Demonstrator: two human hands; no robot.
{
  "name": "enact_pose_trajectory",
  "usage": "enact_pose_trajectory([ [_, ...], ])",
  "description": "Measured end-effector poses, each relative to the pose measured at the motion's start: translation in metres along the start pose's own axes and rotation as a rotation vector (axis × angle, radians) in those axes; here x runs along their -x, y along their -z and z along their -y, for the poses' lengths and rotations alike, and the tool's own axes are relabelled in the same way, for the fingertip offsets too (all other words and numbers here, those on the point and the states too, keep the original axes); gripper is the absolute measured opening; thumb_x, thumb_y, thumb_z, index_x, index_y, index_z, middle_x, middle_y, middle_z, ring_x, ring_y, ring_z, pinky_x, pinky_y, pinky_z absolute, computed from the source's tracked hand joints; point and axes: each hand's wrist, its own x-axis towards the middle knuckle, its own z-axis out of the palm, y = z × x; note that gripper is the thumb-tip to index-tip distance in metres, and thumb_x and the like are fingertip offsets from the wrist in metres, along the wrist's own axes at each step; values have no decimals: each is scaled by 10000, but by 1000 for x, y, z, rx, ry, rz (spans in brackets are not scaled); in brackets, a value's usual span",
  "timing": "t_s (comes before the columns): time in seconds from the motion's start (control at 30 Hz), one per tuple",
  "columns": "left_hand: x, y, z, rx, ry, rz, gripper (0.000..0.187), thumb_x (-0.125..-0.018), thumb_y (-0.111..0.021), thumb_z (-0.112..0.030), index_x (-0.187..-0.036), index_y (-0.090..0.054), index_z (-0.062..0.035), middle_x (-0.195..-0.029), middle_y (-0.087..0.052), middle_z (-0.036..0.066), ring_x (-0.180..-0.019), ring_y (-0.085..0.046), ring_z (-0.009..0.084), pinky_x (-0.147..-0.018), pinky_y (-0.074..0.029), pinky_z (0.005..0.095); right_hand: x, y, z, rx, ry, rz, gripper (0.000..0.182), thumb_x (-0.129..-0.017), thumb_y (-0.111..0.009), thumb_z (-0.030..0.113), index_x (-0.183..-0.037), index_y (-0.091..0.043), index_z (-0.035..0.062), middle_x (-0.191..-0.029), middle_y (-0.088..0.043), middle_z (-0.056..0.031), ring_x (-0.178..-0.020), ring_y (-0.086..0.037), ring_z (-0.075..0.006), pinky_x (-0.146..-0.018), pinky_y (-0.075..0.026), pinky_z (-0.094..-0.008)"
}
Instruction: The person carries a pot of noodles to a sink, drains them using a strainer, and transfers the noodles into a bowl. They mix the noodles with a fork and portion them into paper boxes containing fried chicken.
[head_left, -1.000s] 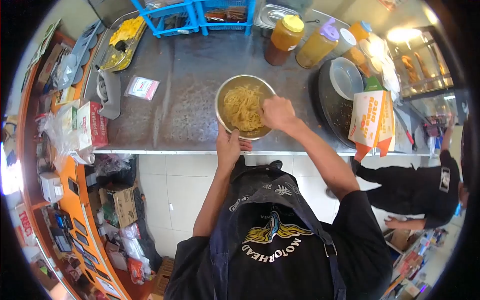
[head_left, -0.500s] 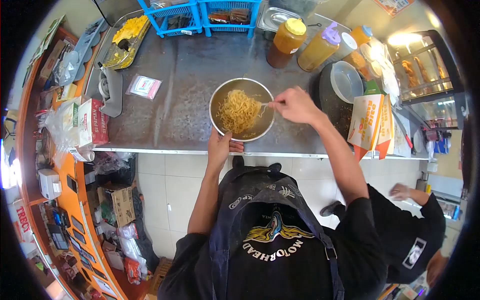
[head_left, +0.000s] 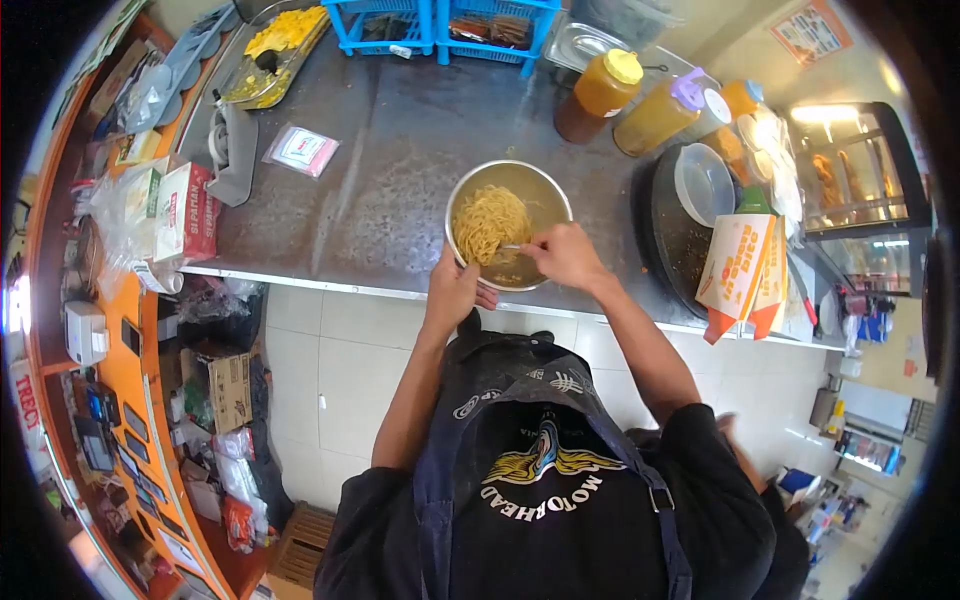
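Note:
A round metal mixing bowl (head_left: 550, 208) stands near the front edge of the steel counter, with a heap of yellow noodles (head_left: 490, 218) inside. My left hand (head_left: 455, 292) grips the bowl's near left side, thumb by the rim and fingers curled beneath. Over the near right part of the bowl, my right hand (head_left: 565, 256) is closed around a thin metal utensil (head_left: 513, 246). The utensil points left into the noodles, which hide its head.
Sauce bottles (head_left: 598, 97) and a black pan (head_left: 655, 230) holding a clear tub (head_left: 703, 183) stand right. Printed cartons (head_left: 742, 265) overhang the front edge. Blue baskets (head_left: 385, 30), a tray of yellow food (head_left: 285, 35) and a small packet (head_left: 303, 150) lie farther back. Another person (head_left: 765, 480) is behind at right.
My right hand has moved left and nearer my body, carrying the utensil from the bowl's right side into the noodles. The noodle heap has shifted. The camera view has turned slightly.

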Motion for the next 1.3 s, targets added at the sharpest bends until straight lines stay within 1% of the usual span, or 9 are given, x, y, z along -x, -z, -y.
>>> enact_pose_trajectory([
  [0.13,3,8,5,21,13,1,421,-840,-377,-1,-1254,-295,-4,-687,-591,203,-486,-614,241,-402,-533,310,11,6,-28,-508,-176,-75,245,-747,-681,237,-734,-679,-8,-657,-630,-197,-631,-642,-289,-580,-488,-363],
  [0.2,3,13,2,2,31,18,418,-840,-377,-3,-1250,-293,-1,-683,-592,202,-485,-613,235,-404,-535,307,16,25,-30,-368,-159,-128,226,-755,-663,223,-739,-679,-2,-698,-643,-180,-648,-645,-304,-583,-499,-379],
  [0.27,2,15,8,19,29,4,395,-845,-380,-11,-1232,-305,6,-678,-594,199,-482,-613,233,-406,-536,303,26,54,-18,415,-181,-159,159,-744,-635,177,-748,-682,25,-740,-649,-165,-679,-658,-302,-589,-513,-398],
  [0.4,2,14,3,12,37,24,372,-850,-381,-12,-1215,-309,11,-674,-597,198,-483,-614,234,-405,-533,302,36,96,13,537,-228,-210,123,-724,-610,152,-759,-679,57,-773,-646,-170,-716,-661,-317,-605,-523,-422],
  [0.63,2,13,2,-48,62,57,543,-856,-347,19,-1360,-166,-71,-735,-598,212,-487,-613,225,-401,-529,292,-13,-14,4,227,-124,-84,191,-777,-589,207,-781,-687,44,-786,-657,-168,-729,-657,-318,-647,-525,-398],
  [0.8,3,15,3,-36,60,34,538,-848,-347,33,-1352,-188,-67,-742,-592,211,-492,-613,229,-404,-532,299,7,-5,-21,-551,-127,-127,255,-770,-663,247,-765,-682,-8,-703,-653,-173,-597,-636,-227,-592,-490,-339],
  [0.93,1,18,1,-23,41,-5,351,-856,-392,-1,-1199,-318,1,-674,-597,201,-484,-613,236,-400,-525,304,26,26,-32,-683,-50,-229,199,-791,-681,178,-781,-679,-21,-597,-619,-52,-532,-506,-77,-506,-417,-255],
  [1.17,0,21,-2,-42,66,-8,325,-863,-432,-28,-1181,-365,-8,-647,-604,184,-469,-603,220,-400,-521,304,59,117,-5,-675,-8,-313,182,-803,-675,149,-756,-660,-26,-544,-545,-5,-522,-410,-41,-466,-334,-236],
  [1.3,3,16,-7,-26,17,-46,323,-848,-421,-22,-1170,-402,-5,-633,-600,181,-450,-595,214,-375,-507,301,48,97,4,-256,-30,-291,216,-805,-639,192,-733,-667,-10,-598,-614,-80,-511,-553,-157,-473,-413,-311],
])
